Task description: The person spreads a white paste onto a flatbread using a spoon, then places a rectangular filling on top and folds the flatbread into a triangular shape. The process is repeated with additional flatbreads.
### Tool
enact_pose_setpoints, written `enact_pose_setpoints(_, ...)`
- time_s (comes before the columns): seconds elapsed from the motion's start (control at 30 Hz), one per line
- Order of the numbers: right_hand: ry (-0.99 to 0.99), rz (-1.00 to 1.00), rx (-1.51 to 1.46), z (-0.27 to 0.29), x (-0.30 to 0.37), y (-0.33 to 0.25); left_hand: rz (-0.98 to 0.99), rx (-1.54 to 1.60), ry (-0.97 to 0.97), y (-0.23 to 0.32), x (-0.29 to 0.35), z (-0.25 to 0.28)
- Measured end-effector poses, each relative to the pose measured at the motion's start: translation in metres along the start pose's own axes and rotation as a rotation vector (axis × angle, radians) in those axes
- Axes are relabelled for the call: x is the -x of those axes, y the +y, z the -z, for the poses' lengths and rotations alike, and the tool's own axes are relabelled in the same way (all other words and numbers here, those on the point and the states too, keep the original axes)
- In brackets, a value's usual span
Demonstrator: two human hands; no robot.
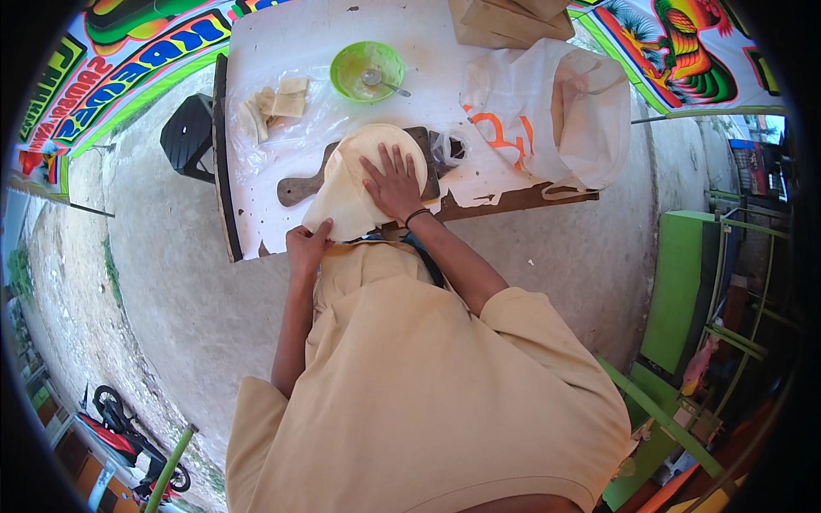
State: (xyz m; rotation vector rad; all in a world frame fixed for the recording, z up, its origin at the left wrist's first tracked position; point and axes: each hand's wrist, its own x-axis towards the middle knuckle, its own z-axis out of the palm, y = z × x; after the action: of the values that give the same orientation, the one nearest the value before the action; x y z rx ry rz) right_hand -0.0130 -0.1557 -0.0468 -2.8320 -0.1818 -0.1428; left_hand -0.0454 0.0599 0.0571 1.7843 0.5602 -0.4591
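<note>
A stack of thin, pale round dough wrappers [363, 141] lies on a dark wooden cutting board [295, 190] near the table's front edge. My right hand [395, 184] rests flat on the stack with its fingers spread. At the near left, my left hand [308, 245] pinches the edge of a wrapper sheet [335, 209] that slants off the stack toward me. Beyond the board stands a green bowl [342, 75] with pale residue and a metal spoon [380, 81] in it. Folded wrapper pieces [289, 98] lie on clear plastic to the left.
A white plastic bag [590, 111] with orange print sits on the right of the white-topped table [282, 43]. Brown cardboard [505, 21] lies at the far right. A black stool [188, 137] stands left of the table, and a motorcycle [128, 436] is parked at the lower left.
</note>
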Motion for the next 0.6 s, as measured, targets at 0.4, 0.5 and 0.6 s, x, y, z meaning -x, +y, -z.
enact_pose_setpoints(0.4, -0.035, -0.024, -0.012, 0.004, -0.002, -0.002, 0.012, 0.076, 0.025, 0.004, 0.003, 0.012)
enact_pose_setpoints(0.5, -0.042, -0.024, -0.016, 0.001, -0.001, 0.0, 0.011, 0.098, 0.018, 0.008, 0.003, 0.014)
enact_pose_setpoints(0.6, 0.0, -0.021, -0.028, 0.0, 0.001, 0.001, 0.006, 0.079, 0.022, 0.02, 0.008, 0.016)
